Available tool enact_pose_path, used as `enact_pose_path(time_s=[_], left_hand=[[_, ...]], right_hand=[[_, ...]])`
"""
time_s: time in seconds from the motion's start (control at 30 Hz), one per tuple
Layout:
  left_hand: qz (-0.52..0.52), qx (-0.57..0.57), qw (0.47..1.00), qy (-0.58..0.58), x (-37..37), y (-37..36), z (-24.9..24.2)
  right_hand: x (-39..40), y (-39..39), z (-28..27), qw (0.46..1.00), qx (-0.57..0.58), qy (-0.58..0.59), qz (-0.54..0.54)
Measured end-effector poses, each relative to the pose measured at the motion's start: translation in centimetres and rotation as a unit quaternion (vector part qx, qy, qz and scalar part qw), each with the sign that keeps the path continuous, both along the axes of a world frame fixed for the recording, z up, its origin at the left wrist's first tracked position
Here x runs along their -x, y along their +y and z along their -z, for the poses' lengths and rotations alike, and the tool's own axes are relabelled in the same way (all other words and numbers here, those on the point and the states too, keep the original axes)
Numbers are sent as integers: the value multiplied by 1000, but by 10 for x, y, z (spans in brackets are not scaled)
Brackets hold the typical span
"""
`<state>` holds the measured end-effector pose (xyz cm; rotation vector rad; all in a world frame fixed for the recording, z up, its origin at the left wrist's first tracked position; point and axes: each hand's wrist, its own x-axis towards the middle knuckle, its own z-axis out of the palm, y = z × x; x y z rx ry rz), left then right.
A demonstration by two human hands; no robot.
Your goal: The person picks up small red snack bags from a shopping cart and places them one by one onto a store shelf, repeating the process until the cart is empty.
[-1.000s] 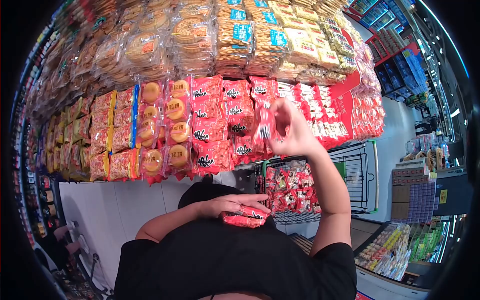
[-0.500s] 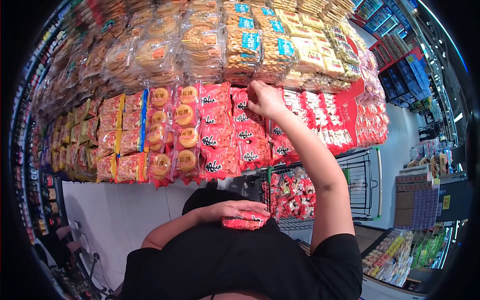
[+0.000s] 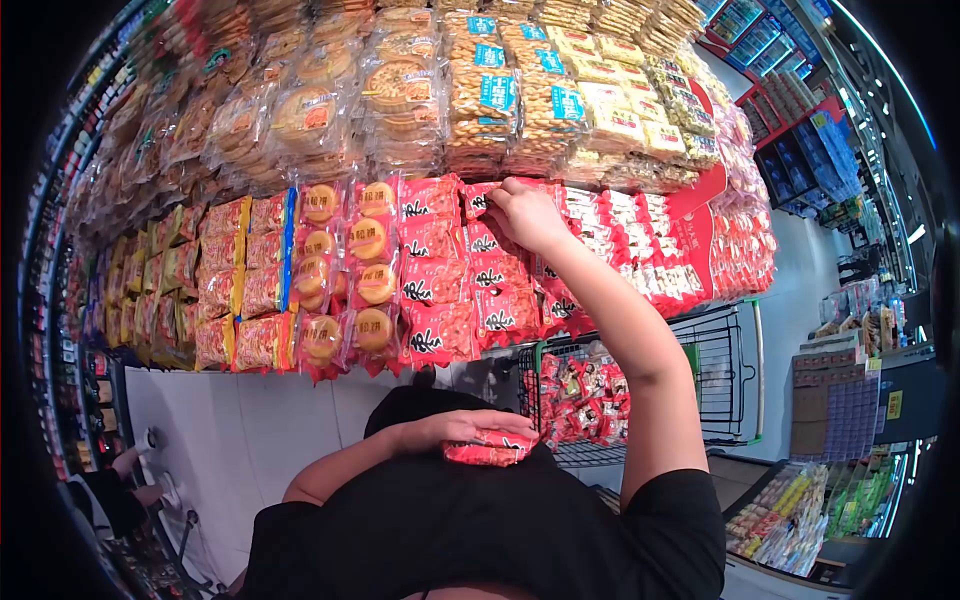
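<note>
Red snack packets [image 3: 438,285] with black lettering lie in rows along the front of the display. My right hand [image 3: 527,214] reaches over these rows, its fingers bent down on a red packet [image 3: 478,200] near the back of its row; the fingertips are partly hidden. Against my black shirt, my left hand [image 3: 462,426] holds red packets [image 3: 490,448], its fingers lying across their top. Round yellow cakes in clear wrap [image 3: 375,240] sit to the left of the red rows, and small red-and-white packets [image 3: 625,235] lie to the right.
A wire shopping cart [image 3: 728,375] with red packets [image 3: 590,400] inside stands beneath my right forearm. Stacked wrapped biscuits [image 3: 400,90] rise behind the front rows. At the lower left, part of another person [image 3: 115,500] shows. A red divider [image 3: 697,235] stands at the right.
My right hand has shifted slightly down in the view, still at the back of the red rows. My left hand keeps its hold on the packets.
</note>
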<state>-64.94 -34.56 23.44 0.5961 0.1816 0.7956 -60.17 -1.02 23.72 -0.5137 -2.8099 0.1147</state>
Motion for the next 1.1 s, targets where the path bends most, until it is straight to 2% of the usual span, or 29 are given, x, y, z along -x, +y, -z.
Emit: enact_pose_path(time_s=[0.17,0.33,0.43,0.5,0.57,0.63,0.67,0.7,0.77,0.83,0.9,0.97,1.0,1.03,1.1], left_hand=[[0,7,1000,-24,-3,1,1],[16,53,997,-57,-5,6,0],[11,111,994,3,-4,8,-3],[-9,153,988,18,-3,8,-4],[-14,163,986,-12,1,9,-2],[-48,-10,996,-70,1,11,13],[-52,26,998,-11,1,11,8],[-50,28,998,-12,0,12,5],[-102,68,991,49,-3,13,2],[-166,45,984,53,-5,16,9],[-218,46,975,19,-12,21,7],[-205,50,977,11,-15,27,7],[-208,26,977,33,-17,29,7],[-212,1,976,54,-19,31,7],[-194,-9,978,72,-24,37,8]], right_hand=[[9,-5,11,999,-33,8,-8],[2,-9,-3,1000,17,-23,-6],[-17,-20,-18,998,-16,25,-48],[-34,-46,-44,994,18,106,-30],[-57,-79,-65,982,104,157,-21],[-84,-106,-77,965,204,157,-57],[-98,-118,-75,949,268,150,-75],[-113,-134,-83,936,331,111,-41],[-140,-147,-75,911,402,85,-47],[-163,-162,-71,866,491,92,12],[-180,-177,-60,854,506,114,39],[-193,-194,-37,728,625,244,140],[-194,-198,-38,681,669,259,148],[-193,-203,-33,652,680,282,181],[-192,-207,-20,649,676,294,186]])
